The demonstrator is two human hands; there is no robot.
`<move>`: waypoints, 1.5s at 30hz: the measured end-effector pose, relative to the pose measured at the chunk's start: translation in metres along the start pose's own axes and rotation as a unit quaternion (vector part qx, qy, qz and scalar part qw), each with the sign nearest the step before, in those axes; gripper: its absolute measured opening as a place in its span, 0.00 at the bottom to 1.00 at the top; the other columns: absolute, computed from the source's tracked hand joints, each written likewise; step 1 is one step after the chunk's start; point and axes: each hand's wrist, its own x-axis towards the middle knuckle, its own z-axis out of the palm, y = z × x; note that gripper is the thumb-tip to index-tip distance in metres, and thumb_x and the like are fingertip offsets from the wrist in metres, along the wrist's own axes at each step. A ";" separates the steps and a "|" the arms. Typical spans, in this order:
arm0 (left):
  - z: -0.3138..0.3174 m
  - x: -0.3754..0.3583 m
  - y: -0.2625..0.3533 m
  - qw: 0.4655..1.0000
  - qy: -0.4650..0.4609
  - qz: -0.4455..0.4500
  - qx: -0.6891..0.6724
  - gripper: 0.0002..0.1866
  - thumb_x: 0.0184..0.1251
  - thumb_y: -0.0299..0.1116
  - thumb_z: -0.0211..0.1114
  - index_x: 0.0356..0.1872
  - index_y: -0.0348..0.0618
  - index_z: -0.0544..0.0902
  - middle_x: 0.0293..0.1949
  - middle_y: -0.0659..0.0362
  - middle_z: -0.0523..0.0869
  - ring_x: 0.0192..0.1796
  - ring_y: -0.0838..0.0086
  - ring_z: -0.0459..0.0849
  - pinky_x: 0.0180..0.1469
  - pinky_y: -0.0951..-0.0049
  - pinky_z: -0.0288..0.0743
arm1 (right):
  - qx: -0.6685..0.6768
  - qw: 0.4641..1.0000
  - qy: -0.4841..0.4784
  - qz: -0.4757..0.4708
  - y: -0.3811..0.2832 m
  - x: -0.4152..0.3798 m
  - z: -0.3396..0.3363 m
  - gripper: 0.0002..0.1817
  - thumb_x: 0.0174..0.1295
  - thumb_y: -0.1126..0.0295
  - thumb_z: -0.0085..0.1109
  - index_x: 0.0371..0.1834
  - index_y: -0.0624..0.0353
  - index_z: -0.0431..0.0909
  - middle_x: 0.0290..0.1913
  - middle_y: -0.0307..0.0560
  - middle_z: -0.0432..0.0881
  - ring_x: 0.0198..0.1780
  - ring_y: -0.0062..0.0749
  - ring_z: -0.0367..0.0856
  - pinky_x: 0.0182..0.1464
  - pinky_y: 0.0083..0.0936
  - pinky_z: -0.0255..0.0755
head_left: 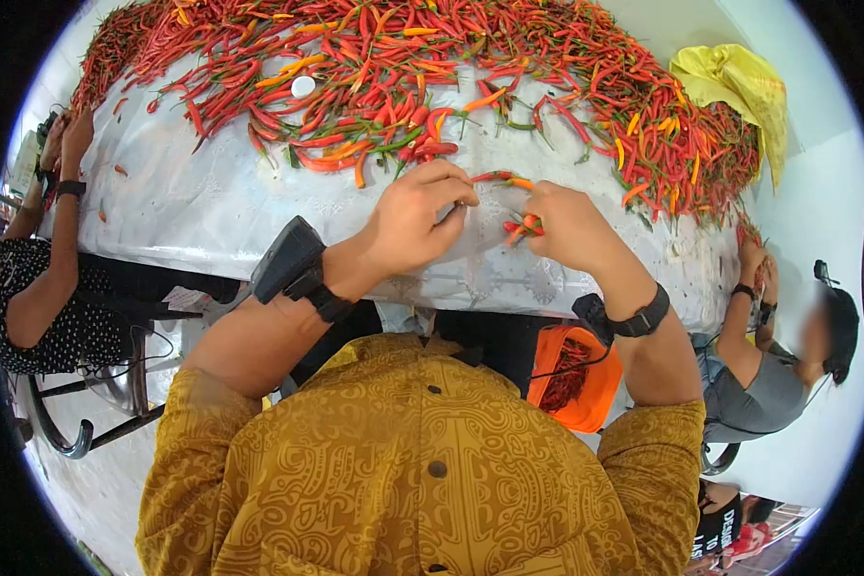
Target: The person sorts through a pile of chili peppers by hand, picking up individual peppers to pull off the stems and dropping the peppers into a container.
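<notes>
My right hand (568, 227) is closed around several red chili peppers (523, 228), whose ends stick out below its fingers. An orange chili (520, 183) and a red one (492, 177) show at its upper fingers, pointing toward my left hand. My left hand (420, 217) has its fingers curled toward the thumb, close to the tip of that red chili; whatever lies between the fingertips is hidden. Just beyond both hands, a broad heap of red, orange and green chilies (355, 115) covers the far part of the table (192, 206).
A white round cap (303, 86) lies among the chilies. Below the table edge, an orange container (586, 408) holds red chilies. A yellow sack (739, 82) stands at the far right. Co-workers' arms reach onto the table at left (65, 216) and right (739, 278).
</notes>
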 end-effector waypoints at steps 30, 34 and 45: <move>0.001 0.001 0.001 1.000 -0.020 0.012 -0.006 0.09 0.48 0.20 0.58 0.33 0.37 0.79 0.38 0.53 0.78 0.41 0.61 0.79 0.43 0.69 0.73 | 0.284 0.926 0.146 0.203 0.054 -0.106 -0.021 0.14 0.49 0.69 0.62 0.38 0.64 0.77 0.34 0.54 0.80 0.33 0.40 0.79 0.34 0.25 0.72; 0.000 -0.001 -0.002 1.000 -0.014 -0.005 -0.013 0.09 0.48 0.20 0.57 0.33 0.38 0.79 0.38 0.53 0.78 0.41 0.61 0.79 0.43 0.68 0.73 | 0.107 0.990 0.078 0.045 0.030 -0.023 -0.024 0.16 0.48 0.64 0.62 0.38 0.62 0.78 0.36 0.55 0.79 0.38 0.47 0.78 0.40 0.36 0.73; -0.002 0.002 0.000 0.999 -0.015 -0.023 -0.038 0.10 0.48 0.21 0.57 0.34 0.39 0.79 0.39 0.52 0.78 0.41 0.59 0.79 0.44 0.67 0.73 | 0.064 0.995 -0.009 0.072 0.048 0.037 -0.021 0.09 0.41 0.72 0.61 0.26 0.63 0.76 0.28 0.53 0.78 0.32 0.45 0.77 0.36 0.36 0.70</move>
